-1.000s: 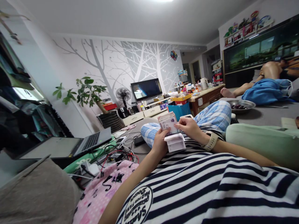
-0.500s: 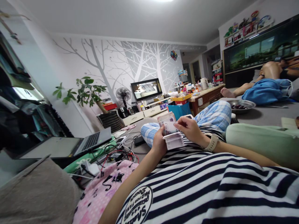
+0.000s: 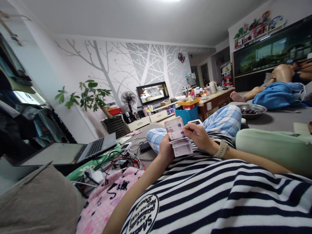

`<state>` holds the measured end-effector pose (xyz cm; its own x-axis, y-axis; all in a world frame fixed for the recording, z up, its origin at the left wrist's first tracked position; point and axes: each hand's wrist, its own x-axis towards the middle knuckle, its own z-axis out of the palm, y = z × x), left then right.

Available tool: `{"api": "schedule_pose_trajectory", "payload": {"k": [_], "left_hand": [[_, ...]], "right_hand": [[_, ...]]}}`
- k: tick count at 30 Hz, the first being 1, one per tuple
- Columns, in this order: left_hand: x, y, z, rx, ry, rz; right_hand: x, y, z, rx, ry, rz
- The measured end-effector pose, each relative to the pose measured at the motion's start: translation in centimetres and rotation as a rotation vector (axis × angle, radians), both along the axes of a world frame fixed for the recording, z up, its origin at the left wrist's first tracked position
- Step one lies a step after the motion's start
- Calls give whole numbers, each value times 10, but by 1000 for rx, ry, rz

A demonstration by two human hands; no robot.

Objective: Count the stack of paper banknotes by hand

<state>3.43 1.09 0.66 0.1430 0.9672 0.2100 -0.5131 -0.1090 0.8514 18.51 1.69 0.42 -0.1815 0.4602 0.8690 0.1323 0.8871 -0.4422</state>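
Head view: we see the notes (image 3: 177,138) in the middle, held up over the striped shirt (image 3: 219,195) and just in front of the plaid knees (image 3: 223,119). The left hand (image 3: 165,150) is closed around the low end of the notes, with its thumb on the front. The right hand (image 3: 199,136) pinches the notes at their right edge, with its fingers curled in tight. Some notes stand up at the back and some are bent down toward us. A pale watch (image 3: 221,149) sits on the right wrist. To the right of that arm lies a green cushion (image 3: 270,144). To the left of the left arm we see a pink cloth (image 3: 109,191). Past it there is a tangle of wires (image 3: 122,161) and an open laptop (image 3: 83,151). Far back, by the wall with the painted trees, stand a plant (image 3: 85,96), a fan (image 3: 128,98) and a TV (image 3: 152,92) that is on. On the right a metal bowl (image 3: 250,110) with dark things in it rests on the grey seat (image 3: 280,121), near a blue blanket (image 3: 278,94). Another person (image 3: 280,74) lies past the blanket, well apart from our hands. We see a bare foot and a leg.
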Motion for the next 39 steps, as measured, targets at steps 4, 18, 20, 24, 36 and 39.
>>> {"api": "schedule_pose_trajectory", "payload": {"k": [4,18,20,24,36,39], "left_hand": [[-1,-2,1,-17,22,12],[-4,6,-4,-14,-3,-16],[-4,6,-4,-17,-13,-31],[-3,6,-3,-19,-44,-29],[-3,5,-2,-57,-65,-20],[-3,7,-3,-52,-79,17]], "right_hand": [[0,-1,0,20,0,9],[0,-1,-2,72,-6,21],[0,-1,-2,72,-7,24],[0,-1,-1,70,-3,36],[0,-1,-2,72,-16,26],[-1,-1,-2,69,-14,27]]}}
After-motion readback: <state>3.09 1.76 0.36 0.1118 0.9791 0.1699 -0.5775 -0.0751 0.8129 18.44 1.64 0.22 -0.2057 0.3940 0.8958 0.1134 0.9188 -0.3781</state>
